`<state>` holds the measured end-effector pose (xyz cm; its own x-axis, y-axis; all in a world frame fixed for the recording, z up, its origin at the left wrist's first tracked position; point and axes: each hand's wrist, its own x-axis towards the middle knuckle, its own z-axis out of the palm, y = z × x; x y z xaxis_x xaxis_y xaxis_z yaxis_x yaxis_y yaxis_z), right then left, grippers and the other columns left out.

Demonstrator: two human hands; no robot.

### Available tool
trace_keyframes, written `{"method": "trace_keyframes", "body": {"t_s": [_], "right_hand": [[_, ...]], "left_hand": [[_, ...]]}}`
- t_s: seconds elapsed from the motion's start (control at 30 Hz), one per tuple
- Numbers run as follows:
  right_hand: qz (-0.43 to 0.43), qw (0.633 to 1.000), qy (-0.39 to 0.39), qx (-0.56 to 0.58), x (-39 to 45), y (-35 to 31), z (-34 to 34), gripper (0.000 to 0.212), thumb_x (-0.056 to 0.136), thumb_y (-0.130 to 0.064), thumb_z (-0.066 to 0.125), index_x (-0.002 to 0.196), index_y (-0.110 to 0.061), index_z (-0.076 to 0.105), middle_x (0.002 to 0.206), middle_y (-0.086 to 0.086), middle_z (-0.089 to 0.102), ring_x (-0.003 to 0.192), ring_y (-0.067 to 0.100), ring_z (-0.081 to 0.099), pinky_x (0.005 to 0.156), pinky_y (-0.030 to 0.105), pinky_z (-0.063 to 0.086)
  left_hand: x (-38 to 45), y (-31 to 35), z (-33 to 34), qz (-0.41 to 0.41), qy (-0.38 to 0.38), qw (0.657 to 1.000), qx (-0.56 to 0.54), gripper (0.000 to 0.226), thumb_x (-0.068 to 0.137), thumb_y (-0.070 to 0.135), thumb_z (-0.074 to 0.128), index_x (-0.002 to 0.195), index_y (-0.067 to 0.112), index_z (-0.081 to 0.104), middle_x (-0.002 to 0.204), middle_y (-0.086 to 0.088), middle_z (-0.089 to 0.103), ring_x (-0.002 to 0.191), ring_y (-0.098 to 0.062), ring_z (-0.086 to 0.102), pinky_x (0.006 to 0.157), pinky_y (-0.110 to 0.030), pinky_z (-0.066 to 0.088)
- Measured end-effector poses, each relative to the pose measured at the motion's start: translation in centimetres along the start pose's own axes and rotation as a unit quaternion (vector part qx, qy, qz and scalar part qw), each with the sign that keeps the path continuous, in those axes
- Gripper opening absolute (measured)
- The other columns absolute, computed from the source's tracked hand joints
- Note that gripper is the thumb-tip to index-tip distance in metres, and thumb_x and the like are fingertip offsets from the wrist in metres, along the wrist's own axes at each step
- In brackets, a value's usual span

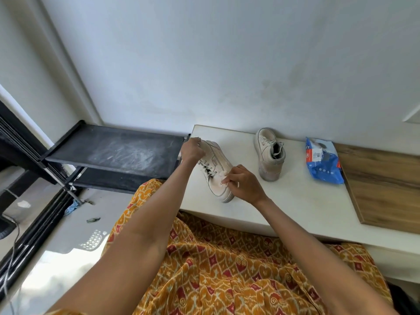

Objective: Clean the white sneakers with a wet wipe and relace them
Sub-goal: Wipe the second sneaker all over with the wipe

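Note:
A white sneaker (217, 171) lies on the white table (302, 205), toe pointing away to the left. My left hand (192, 151) grips its toe end. My right hand (244, 184) pinches a white wet wipe (223, 179) against the sneaker's side near the heel. The laces on this shoe are threaded and loose. The second white sneaker (270, 153) stands upright further back on the table, untouched. A blue pack of wet wipes (322, 161) lies to its right.
A wooden board (384, 187) covers the table's right end. A black rack with a dusty shelf (118, 148) stands to the left of the table. A wall runs right behind the table. My orange patterned dress fills the foreground.

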<state>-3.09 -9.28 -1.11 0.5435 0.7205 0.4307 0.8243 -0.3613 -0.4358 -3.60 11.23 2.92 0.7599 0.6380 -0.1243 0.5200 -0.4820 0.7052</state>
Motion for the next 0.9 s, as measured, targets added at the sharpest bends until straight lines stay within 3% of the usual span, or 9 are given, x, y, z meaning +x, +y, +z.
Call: {"method": "trace_keyframes", "body": {"t_s": [0.1,0.2,0.3,0.37,0.43,0.5,0.6,0.7,0.9], "right_hand": [[0.006,1.0,-0.02,0.02,-1.4,0.4,-0.9,0.016,0.073,-0.007,0.065,0.076,-0.019,0.075,0.072,-0.011,0.055,0.076,0.008,0.049,0.06,0.017,0.043],[0.034,0.998,-0.038,0.021,-1.2,0.4,-1.8,0.014,0.075,-0.009,0.066,0.07,-0.019,0.074,0.067,-0.007,0.055,0.069,0.005,0.047,0.058,0.02,0.042],[0.111,0.993,0.026,0.041,1.3,0.8,-1.8,0.011,0.079,-0.007,0.067,0.072,-0.011,0.074,0.066,-0.001,0.054,0.067,0.011,0.05,0.061,0.025,0.04],[0.153,0.986,0.032,0.058,3.5,0.9,-1.3,0.015,0.083,-0.007,0.061,0.088,-0.011,0.074,0.085,0.006,0.064,0.082,0.019,0.058,0.072,0.03,0.047],[0.172,0.983,-0.051,0.032,5.0,0.8,0.0,0.028,0.086,-0.005,0.053,0.108,-0.01,0.07,0.109,0.011,0.063,0.104,0.024,0.056,0.088,0.032,0.044],[0.166,0.981,-0.1,-0.021,5.5,0.8,1.3,0.036,0.087,-0.002,0.046,0.117,-0.01,0.065,0.121,0.013,0.059,0.113,0.029,0.051,0.093,0.03,0.04],[0.171,0.979,-0.104,-0.036,5.0,1.6,1.2,0.037,0.09,-0.002,0.045,0.121,-0.011,0.063,0.126,0.013,0.057,0.116,0.03,0.051,0.094,0.032,0.041],[0.223,0.964,-0.141,-0.023,4.1,3.3,0.2,0.039,0.091,-0.003,0.046,0.126,-0.01,0.059,0.129,0.015,0.055,0.12,0.03,0.051,0.099,0.031,0.038],[0.27,0.952,-0.145,0.013,2.4,3.3,0.7,0.042,0.088,0.004,0.043,0.126,-0.005,0.057,0.129,0.016,0.054,0.121,0.03,0.05,0.099,0.027,0.034]], "left_hand": [[-0.2,1.3,0.3,0.014,0.002,1.0,0.027,0.028,0.084,0.003,0.054,0.109,0.008,0.064,0.114,-0.014,0.064,0.109,-0.032,0.057,0.081,-0.031,0.047],[-0.2,1.9,0.6,0.017,-0.004,0.998,0.056,0.02,0.082,0.002,0.049,0.097,0.005,0.063,0.107,-0.017,0.065,0.104,-0.034,0.059,0.078,-0.032,0.047],[-0.2,1.6,0.4,0.015,-0.007,0.997,0.072,0.024,0.082,-0.001,0.046,0.099,0.004,0.062,0.108,-0.017,0.065,0.104,-0.034,0.058,0.078,-0.033,0.048],[-0.3,1.5,0.3,0.022,-0.006,0.997,0.078,0.03,0.083,-0.002,0.047,0.108,0.005,0.062,0.114,-0.016,0.063,0.109,-0.033,0.057,0.085,-0.035,0.047],[-0.7,1.3,0.5,0.044,0.001,0.995,0.091,0.036,0.084,0.0,0.052,0.118,0.01,0.061,0.12,-0.013,0.061,0.115,-0.032,0.054,0.092,-0.038,0.043],[-0.9,0.7,0.9,0.097,0.03,0.987,0.124,0.029,0.085,0.004,0.054,0.111,0.013,0.065,0.114,-0.009,0.064,0.111,-0.031,0.055,0.091,-0.039,0.037],[-1.1,-0.7,1.2,0.225,0.066,0.946,0.222,0.018,0.09,0.017,0.053,0.098,0.016,0.069,0.109,-0.004,0.064,0.101,-0.03,0.055,0.084,-0.038,0.03],[-1.3,-0.8,1.8,0.346,0.02,0.892,0.291,0.023,0.094,0.023,0.049,0.107,0.019,0.068,0.115,-0.002,0.063,0.107,-0.027,0.051,0.084,-0.036,0.028],[-1.1,1.0,3.2,0.403,0.01,0.843,0.356,0.027,0.095,0.013,0.045,0.113,0.012,0.065,0.12,-0.006,0.057,0.121,-0.027,0.043,0.094,-0.03,0.028]]}}
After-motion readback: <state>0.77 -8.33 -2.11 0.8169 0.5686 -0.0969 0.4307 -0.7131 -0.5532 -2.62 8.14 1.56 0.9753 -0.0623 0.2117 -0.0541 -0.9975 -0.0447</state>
